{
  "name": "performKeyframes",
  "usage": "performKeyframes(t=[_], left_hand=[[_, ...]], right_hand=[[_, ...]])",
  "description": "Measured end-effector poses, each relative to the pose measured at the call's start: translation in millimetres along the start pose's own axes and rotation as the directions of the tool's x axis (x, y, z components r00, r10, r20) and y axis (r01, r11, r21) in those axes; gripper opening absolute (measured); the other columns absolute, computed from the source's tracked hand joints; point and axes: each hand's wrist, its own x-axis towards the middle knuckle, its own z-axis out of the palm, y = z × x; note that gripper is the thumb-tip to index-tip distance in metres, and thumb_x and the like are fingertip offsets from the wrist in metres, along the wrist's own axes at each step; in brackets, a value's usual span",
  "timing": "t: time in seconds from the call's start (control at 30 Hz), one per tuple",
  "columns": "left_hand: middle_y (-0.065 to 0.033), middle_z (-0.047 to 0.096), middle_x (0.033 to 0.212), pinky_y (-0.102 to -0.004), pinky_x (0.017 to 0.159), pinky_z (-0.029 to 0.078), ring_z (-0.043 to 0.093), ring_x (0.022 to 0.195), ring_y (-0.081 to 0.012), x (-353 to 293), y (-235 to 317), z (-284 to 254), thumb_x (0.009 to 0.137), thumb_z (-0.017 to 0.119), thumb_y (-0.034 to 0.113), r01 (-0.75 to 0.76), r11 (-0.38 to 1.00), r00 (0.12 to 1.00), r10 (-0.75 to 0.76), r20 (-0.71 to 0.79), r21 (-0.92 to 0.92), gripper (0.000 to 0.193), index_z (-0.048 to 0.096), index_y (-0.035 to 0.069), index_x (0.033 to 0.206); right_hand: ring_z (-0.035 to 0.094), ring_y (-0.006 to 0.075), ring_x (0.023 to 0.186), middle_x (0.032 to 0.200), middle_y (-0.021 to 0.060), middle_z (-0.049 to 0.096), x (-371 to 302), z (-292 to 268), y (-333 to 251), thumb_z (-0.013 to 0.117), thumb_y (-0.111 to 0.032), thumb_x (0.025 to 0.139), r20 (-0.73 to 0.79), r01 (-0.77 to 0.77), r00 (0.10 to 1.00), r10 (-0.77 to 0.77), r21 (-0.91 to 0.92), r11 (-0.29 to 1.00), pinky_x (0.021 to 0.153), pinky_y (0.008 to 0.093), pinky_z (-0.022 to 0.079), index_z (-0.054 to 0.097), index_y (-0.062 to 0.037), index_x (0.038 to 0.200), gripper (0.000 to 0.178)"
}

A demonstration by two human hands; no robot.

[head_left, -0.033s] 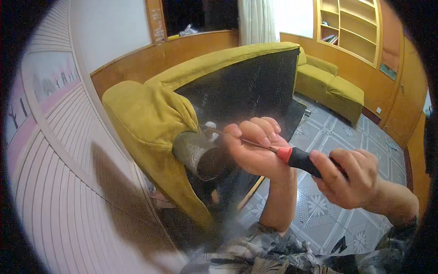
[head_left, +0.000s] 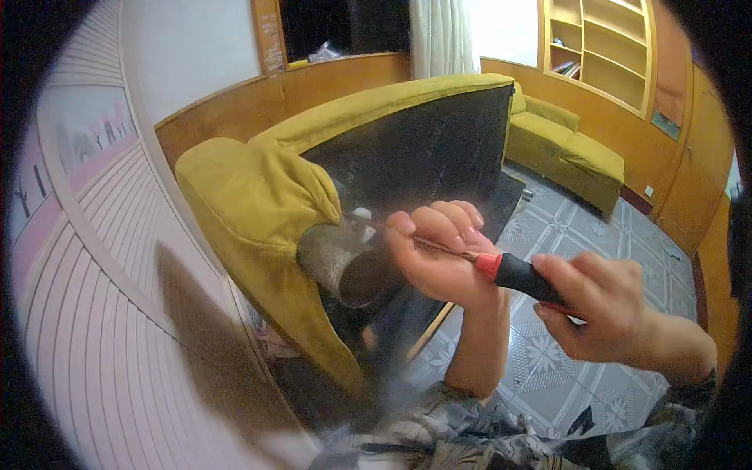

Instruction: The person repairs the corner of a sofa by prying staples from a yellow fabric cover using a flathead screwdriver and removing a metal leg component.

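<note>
A screwdriver (head_left: 523, 277) with a black and red handle and a long thin shaft points left toward a tipped yellow sofa (head_left: 235, 196). My left hand (head_left: 446, 258), palm up, has its fingers curled around the shaft. At the handle's rear is my right hand (head_left: 599, 305), its thumb and fingers closed on it. The shaft's tip reaches beside a grey, cylindrical sofa leg (head_left: 333, 266), near a small white piece (head_left: 362, 213); haze and blur there hide whether it touches anything. Black cloth (head_left: 423, 157) covers the sofa's underside.
To the left stands a pale slatted panel (head_left: 102, 329). Another yellow sofa (head_left: 564, 149) is at the far right, below a wooden shelf (head_left: 615, 55). Grey patterned tiles (head_left: 540, 352) cover the floor. A curtain (head_left: 445, 39) hangs at the back.
My right hand's fingers have shifted and loosened slightly around the handle's rear. My left hand and the sofa have hardly moved.
</note>
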Motion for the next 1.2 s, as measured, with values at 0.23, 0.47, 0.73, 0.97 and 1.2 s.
performKeyframes(t=[0.23,0.47,0.73,0.97,1.2], left_hand=[[0.0018,0.029,0.043,-0.0252,0.04,0.031,0.025,0.035,-0.0106,3.0,0.3,-13.9,0.093,0.029,0.025,-0.068,0.978,0.99,0.041,0.136,0.197,0.018,0.036,0.014,0.081],[-0.0004,0.033,0.045,-0.0266,0.041,0.033,0.027,0.035,-0.0106,-0.3,-3.9,-10.2,0.094,0.029,0.023,-0.002,0.995,0.997,-0.006,0.079,0.095,0.018,0.037,0.013,0.082],[0.0,0.032,0.044,-0.0249,0.036,0.028,0.027,0.034,-0.0102,8.2,-3.3,-23.9,0.094,0.028,0.028,-0.179,0.942,0.969,0.117,0.219,0.285,0.023,0.037,0.012,0.079],[0.0016,0.029,0.045,-0.0222,0.036,0.024,0.024,0.035,-0.0083,2.4,-10.2,-16.5,0.094,0.029,0.026,-0.125,0.973,0.98,0.091,0.178,0.192,0.021,0.037,0.012,0.081],[0.0037,0.027,0.051,-0.022,0.037,0.021,0.021,0.039,-0.0065,9.0,7.7,-37.1,0.094,0.031,0.023,-0.232,0.882,0.92,0.062,0.387,0.409,0.017,0.038,0.009,0.087]], right_hand=[[0.046,0.0063,0.045,0.066,0.0034,0.056,4.2,-2.6,-2.1,0.063,-0.015,0.079,0.213,-0.443,0.892,0.398,0.589,0.676,0.035,0.0203,0.03,0.065,-0.0063,0.093,0.017],[0.05,0.0129,0.046,0.068,0.0047,0.057,-5.5,16.0,7.9,0.063,-0.018,0.079,-0.094,-0.07,0.991,0.091,0.211,0.975,0.04,0.0222,0.034,0.065,-0.0069,0.095,0.02],[0.052,0.0097,0.048,0.066,0.0028,0.056,-4.6,12.3,10.7,0.066,-0.026,0.079,-0.031,-0.169,0.98,0.199,0.41,0.896,0.04,0.0207,0.037,0.061,-0.0046,0.102,0.032],[0.043,0.0101,0.041,0.057,-0.0001,0.046,-0.8,-4.8,11.1,0.069,-0.026,0.073,-0.042,0.267,0.943,-0.329,-0.492,0.829,0.037,0.0221,0.03,0.063,-0.002,0.097,0.034],[0.041,0.007,0.044,0.066,0.003,0.055,0.3,7.2,13.8,0.057,-0.022,0.084,0.357,-0.517,0.856,0.375,0.617,0.593,0.036,0.0206,0.024,0.061,-0.0052,0.105,0.027]])
